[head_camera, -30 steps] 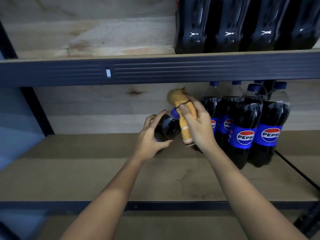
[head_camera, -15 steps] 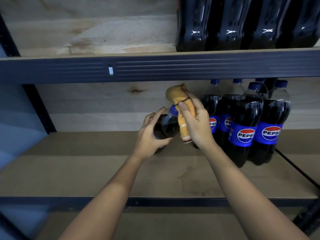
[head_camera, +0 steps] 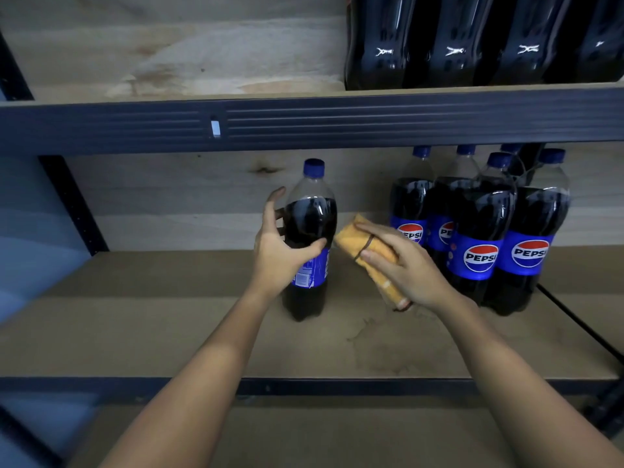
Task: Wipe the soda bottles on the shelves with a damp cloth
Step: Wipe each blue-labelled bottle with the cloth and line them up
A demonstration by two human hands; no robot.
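Note:
A dark Pepsi soda bottle (head_camera: 312, 211) with a blue cap stands upright on the wooden middle shelf (head_camera: 162, 319). My left hand (head_camera: 277, 251) holds it at label height, thumb across the front and fingers behind; the index finger lifts off the glassy shoulder. My right hand (head_camera: 405, 265) grips a rolled orange cloth (head_camera: 358, 239) just right of the bottle, with the cloth's tip close to the bottle's side. Several more Pepsi bottles (head_camera: 479, 238) stand grouped at the right of the same shelf.
A dark metal beam (head_camera: 304, 119) carries the upper shelf, where several dark bottles (head_camera: 472, 45) stand at the right. A black upright post (head_camera: 74, 204) is at the left. A black cable (head_camera: 580, 329) runs along the shelf's right side. A stain (head_camera: 374, 336) marks the board.
The bottle, held tilted with the cloth over its cap, now stands upright on the shelf. My right hand came down with the cloth to the bottle's right side.

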